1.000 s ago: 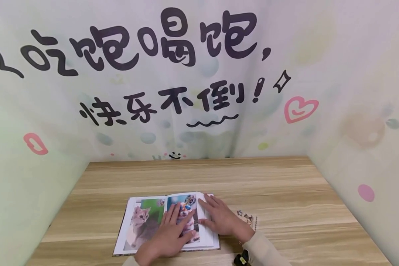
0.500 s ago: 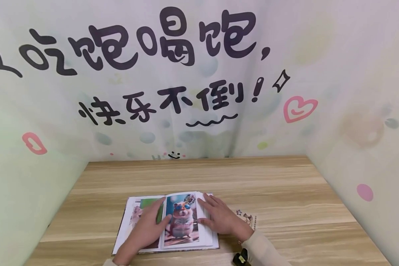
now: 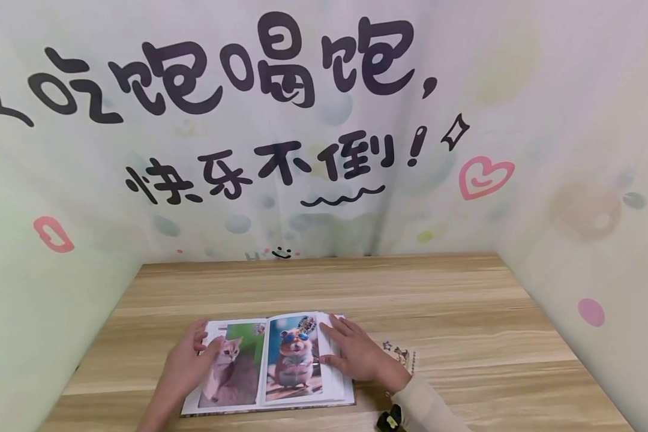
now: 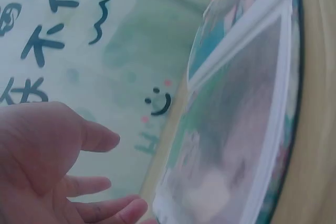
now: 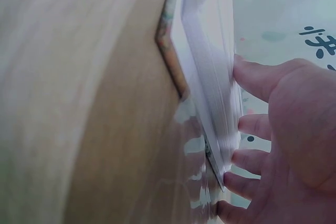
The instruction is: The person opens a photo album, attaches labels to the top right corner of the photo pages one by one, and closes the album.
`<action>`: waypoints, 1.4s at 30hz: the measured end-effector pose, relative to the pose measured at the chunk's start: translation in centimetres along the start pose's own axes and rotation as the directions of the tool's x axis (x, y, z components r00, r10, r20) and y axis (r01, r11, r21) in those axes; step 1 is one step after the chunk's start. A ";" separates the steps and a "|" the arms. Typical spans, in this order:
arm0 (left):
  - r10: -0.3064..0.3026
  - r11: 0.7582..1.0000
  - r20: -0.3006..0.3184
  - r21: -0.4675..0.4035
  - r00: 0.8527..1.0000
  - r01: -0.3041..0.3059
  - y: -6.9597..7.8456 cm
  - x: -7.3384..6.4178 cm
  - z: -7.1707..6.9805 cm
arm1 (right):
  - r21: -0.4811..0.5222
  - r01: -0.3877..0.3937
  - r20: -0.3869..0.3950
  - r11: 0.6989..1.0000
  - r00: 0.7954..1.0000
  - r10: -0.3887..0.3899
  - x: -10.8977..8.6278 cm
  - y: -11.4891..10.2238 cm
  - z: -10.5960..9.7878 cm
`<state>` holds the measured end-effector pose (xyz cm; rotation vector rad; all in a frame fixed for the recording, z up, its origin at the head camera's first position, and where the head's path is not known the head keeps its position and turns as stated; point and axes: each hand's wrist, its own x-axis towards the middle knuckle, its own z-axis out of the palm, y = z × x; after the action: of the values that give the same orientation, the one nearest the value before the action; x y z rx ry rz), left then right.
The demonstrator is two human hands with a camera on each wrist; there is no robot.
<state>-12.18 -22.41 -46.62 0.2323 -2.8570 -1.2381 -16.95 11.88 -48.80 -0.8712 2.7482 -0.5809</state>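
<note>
A photo album lies open on the wooden table. On its left page is a cat photo; the right page bears a photo of a hamster in sunglasses. My left hand is at the album's left edge, its thumb over the cat page and its fingers loosely bent, gripping nothing. My right hand rests with spread fingers on the right-hand page edges. In the right wrist view the thumb and fingers of the right hand touch the stacked pages.
Partly behind the right wrist lies a sheet of stickers on the table. A small black object with a yellow mark is beside the right sleeve. Printed curtains stand behind and at both sides.
My left hand has lifted off the hamster photo and moved left across the cat page to the album's left edge, uncovering both photos. The right hand has stayed in place.
</note>
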 end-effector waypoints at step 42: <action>-0.159 0.947 0.147 -0.256 0.976 0.193 -0.3 0.3 -2.3 | 0.032 0.006 0.003 0.999 1.000 -0.006 -0.2 0.2 0.0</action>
<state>-12.26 -24.37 -45.27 0.4248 -2.7727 -1.7153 -16.92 12.10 -48.82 -0.8723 2.7269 -0.6225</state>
